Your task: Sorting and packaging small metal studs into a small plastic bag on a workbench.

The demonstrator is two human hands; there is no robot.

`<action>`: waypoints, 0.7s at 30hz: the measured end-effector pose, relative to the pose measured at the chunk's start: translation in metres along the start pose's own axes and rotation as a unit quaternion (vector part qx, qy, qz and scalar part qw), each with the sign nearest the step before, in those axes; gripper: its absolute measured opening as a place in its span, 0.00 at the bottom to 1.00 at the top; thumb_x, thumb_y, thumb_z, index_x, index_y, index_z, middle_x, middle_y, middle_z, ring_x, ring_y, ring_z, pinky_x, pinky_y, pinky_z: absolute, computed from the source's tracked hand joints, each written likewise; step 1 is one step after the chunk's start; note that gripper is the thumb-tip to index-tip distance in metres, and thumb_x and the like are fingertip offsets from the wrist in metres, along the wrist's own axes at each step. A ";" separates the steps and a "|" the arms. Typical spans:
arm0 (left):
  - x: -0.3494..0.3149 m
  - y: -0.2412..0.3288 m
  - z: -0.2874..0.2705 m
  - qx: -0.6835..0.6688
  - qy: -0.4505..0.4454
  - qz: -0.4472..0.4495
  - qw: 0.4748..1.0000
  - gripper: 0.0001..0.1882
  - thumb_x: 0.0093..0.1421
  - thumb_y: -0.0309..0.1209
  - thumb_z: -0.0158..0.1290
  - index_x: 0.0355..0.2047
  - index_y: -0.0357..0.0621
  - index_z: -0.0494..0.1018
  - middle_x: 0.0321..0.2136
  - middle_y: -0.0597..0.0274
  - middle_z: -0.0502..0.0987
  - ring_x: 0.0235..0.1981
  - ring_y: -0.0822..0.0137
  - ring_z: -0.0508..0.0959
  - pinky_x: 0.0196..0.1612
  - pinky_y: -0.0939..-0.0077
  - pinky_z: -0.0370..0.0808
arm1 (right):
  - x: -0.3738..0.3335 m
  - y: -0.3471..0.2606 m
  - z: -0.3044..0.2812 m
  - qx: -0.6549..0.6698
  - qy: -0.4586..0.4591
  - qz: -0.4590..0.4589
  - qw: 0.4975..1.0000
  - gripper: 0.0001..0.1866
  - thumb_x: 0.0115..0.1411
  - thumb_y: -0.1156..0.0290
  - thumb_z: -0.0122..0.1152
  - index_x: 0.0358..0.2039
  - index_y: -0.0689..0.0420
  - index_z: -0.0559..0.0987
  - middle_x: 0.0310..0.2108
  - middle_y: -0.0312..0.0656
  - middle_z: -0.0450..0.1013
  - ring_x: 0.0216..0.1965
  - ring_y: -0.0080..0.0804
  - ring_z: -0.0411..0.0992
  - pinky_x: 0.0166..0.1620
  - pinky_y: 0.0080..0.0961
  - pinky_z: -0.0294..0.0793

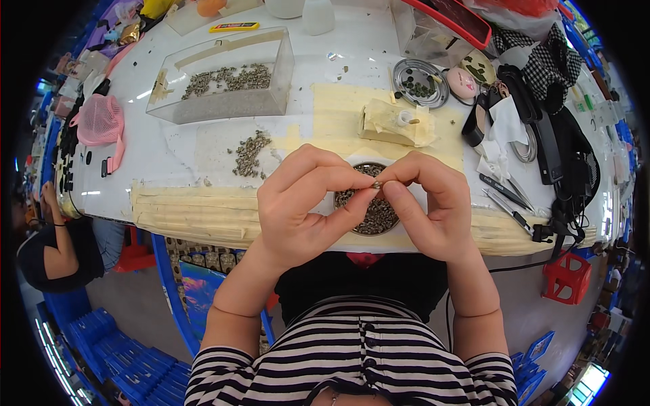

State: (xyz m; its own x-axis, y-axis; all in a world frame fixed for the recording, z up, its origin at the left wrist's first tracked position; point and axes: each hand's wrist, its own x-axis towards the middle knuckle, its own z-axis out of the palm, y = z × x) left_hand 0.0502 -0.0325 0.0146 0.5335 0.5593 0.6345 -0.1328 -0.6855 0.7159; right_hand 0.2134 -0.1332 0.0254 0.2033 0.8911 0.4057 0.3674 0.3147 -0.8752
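The small metallic part (376, 185) is located at my fingertips, above the round dish (374, 234). Orientation: the part is too small to resolve; I cannot tell which way it points or how its long axis runs. My left hand (298, 206) pinches it between thumb and index finger, approaching from 9 o'clock. My right hand (435, 203) pinches it likewise from 3 o'clock. The dish, at 6 o'clock from the part, contains many similar small pieces. Between 9 and 10 o'clock, a loose pile of pieces (252, 154) lies on the desk (176, 150). At 10 o'clock: a clear box (223, 109) containing more pieces. Just past 12 o'clock: a tape-covered block (389, 126). At 3 o'clock: pointed tools (506, 191).
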 end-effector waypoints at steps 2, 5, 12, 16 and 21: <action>0.000 0.000 0.001 0.002 0.003 -0.003 1.000 0.11 0.45 0.18 0.66 0.31 0.38 0.81 0.27 0.59 0.77 0.27 0.66 0.76 0.29 0.76 0.73 | 0.000 0.000 0.000 -0.012 0.005 -0.006 1.000 0.02 0.57 0.80 0.62 0.32 0.64 0.80 0.25 0.39 0.74 0.24 0.25 0.71 0.29 0.21 0.71; 0.000 0.000 0.001 0.004 0.007 -0.007 1.000 0.10 0.46 0.18 0.66 0.31 0.38 0.81 0.27 0.59 0.77 0.27 0.66 0.76 0.29 0.77 0.72 | 0.001 0.000 0.002 -0.045 0.025 -0.024 0.998 0.04 0.55 0.81 0.63 0.32 0.63 0.81 0.25 0.39 0.74 0.24 0.25 0.72 0.29 0.21 0.71; 0.003 0.001 -0.002 -0.041 -0.009 -0.055 0.998 0.08 0.49 0.18 0.65 0.31 0.38 0.81 0.27 0.61 0.77 0.26 0.71 0.75 0.28 0.79 0.71 | 0.003 -0.001 0.004 -0.125 0.057 -0.105 0.985 0.09 0.48 0.84 0.67 0.31 0.61 0.82 0.25 0.39 0.75 0.24 0.28 0.72 0.28 0.21 0.71; 0.002 -0.001 -0.003 -0.059 -0.015 -0.062 0.996 0.08 0.49 0.19 0.65 0.31 0.38 0.81 0.27 0.61 0.77 0.26 0.72 0.75 0.28 0.80 0.71 | 0.002 0.000 0.003 -0.115 0.049 -0.099 0.987 0.09 0.49 0.85 0.66 0.32 0.61 0.82 0.25 0.40 0.75 0.24 0.28 0.72 0.28 0.21 0.71; 0.001 0.002 0.000 -0.027 0.014 -0.033 0.999 0.09 0.50 0.19 0.66 0.33 0.37 0.82 0.28 0.60 0.78 0.26 0.70 0.76 0.29 0.79 0.73 | 0.002 0.000 0.002 -0.081 0.034 -0.070 0.994 0.08 0.52 0.84 0.64 0.33 0.62 0.82 0.26 0.41 0.76 0.25 0.26 0.73 0.29 0.20 0.72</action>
State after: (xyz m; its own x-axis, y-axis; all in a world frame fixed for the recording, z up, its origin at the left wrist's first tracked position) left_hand 0.0511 -0.0332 0.0169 0.5194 0.6152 0.5931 -0.1430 -0.6217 0.7701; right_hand 0.2116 -0.1307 0.0255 0.1996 0.8166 0.5416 0.5363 0.3716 -0.7579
